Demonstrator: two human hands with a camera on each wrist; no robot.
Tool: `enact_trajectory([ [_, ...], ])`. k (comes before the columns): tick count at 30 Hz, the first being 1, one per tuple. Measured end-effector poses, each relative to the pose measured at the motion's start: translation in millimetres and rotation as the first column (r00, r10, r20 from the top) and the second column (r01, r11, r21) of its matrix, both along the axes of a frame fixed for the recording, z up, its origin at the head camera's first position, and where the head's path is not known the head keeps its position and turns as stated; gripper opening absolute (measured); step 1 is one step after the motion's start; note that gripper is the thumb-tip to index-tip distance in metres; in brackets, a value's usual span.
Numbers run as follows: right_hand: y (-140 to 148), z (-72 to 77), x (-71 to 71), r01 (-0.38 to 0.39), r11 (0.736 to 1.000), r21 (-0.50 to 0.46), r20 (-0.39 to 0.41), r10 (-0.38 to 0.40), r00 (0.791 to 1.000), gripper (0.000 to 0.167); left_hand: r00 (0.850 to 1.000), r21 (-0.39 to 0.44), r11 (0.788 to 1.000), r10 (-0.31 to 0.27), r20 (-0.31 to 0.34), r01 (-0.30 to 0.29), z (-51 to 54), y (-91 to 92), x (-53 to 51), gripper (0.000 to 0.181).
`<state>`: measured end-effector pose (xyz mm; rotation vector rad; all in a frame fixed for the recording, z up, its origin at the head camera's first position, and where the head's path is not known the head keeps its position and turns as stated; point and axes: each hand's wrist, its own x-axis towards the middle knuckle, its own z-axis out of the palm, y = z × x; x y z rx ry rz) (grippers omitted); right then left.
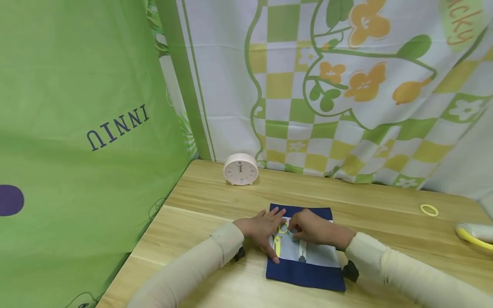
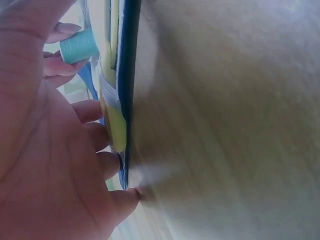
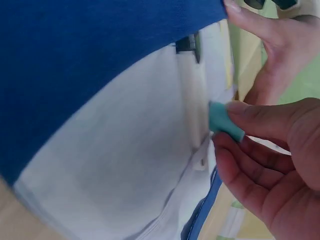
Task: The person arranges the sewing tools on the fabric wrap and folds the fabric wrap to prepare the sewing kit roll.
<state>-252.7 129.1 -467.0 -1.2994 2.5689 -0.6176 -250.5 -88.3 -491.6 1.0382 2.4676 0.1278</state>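
Observation:
A dark blue and white cloth pouch [image 1: 304, 276] lies on the table. My right hand [image 1: 313, 226] pinches a teal spool [image 3: 225, 121] between thumb and fingers over the white middle part; the spool [image 2: 79, 46] also shows in the left wrist view. Spread over the pouch's left edge, my left hand [image 1: 263, 229] rests with straight fingers beside yellow-handled scissors [image 1: 277, 244]. A white, dark-tipped tool [image 1: 302, 251] lies right of the scissors, its upper end hidden under my right hand in the head view; in the right wrist view its pale body [image 3: 192, 95] is tucked at the blue band.
A round pink clock [image 1: 240, 170] stands at the table's back left. On the right lie a yellow ring [image 1: 429, 210] and a white and yellow object [image 1: 475, 234], partly out of view. Curtains hang behind and left of the wooden table [image 1: 208, 192].

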Motion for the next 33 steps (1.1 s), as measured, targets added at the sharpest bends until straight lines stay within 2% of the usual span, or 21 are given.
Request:
enact_trajectory([
  [5,4,-0.2,-8.4,-0.011,1.000,-0.023,0.094,0.013,0.995,0.011,1.000,-0.007,1.000,0.009,-0.001,-0.009,0.5,0.6,0.4,0.126],
  [8,6,-1.6,-14.3,0.001,1.000,-0.019,0.168,0.002,0.986,0.010,1.000,0.000,1.000,0.011,0.006,-0.011,0.4,0.1,1.2,0.125],
  [10,7,-3.4,-16.1,0.009,1.000,-0.025,0.186,-0.005,0.983,0.009,1.000,0.011,1.000,0.012,0.014,-0.012,0.9,-0.3,2.1,0.125],
  [13,8,-6.6,-13.9,0.049,0.998,-0.025,0.134,-0.046,0.990,0.010,1.000,0.029,1.000,0.009,0.027,-0.010,2.2,-0.8,3.0,0.123],
  [16,8,-9.3,-8.5,0.056,0.998,-0.010,-0.009,-0.056,0.998,0.011,0.999,0.040,0.999,0.003,0.032,-0.004,2.5,-1.0,2.4,0.123],
  [18,7,-9.1,-5.6,0.051,0.999,0.009,-0.079,-0.050,0.996,0.012,1.000,0.037,0.999,0.001,0.030,-0.002,2.8,-1.2,1.3,0.124],
  [20,7,-7.9,-4.0,0.030,0.999,0.028,-0.106,-0.027,0.994,0.012,1.000,0.033,0.999,-0.002,0.026,0.001,2.9,-1.0,0.6,0.125],
  [23,6,-4.1,-6.1,0.015,0.999,0.036,-0.050,-0.013,0.999,0.013,1.000,0.026,1.000,-0.004,0.021,0.004,2.9,-0.5,0.0,0.124],
  [26,7,-0.9,-10.7,0.009,1.000,0.022,0.041,-0.010,0.999,0.013,1.000,0.022,1.000,0.000,0.020,-0.001,2.3,0.0,0.2,0.124],
  [30,8,0.9,-14.3,0.009,1.000,-0.006,0.160,-0.008,0.987,0.011,1.000,0.016,1.000,0.005,0.023,-0.006,2.7,0.2,0.6,0.124],
  [33,10,-1.2,-16.5,0.005,1.000,-0.017,0.202,-0.002,0.979,0.010,1.000,0.016,1.000,0.008,0.028,-0.009,3.6,0.1,1.0,0.123],
])
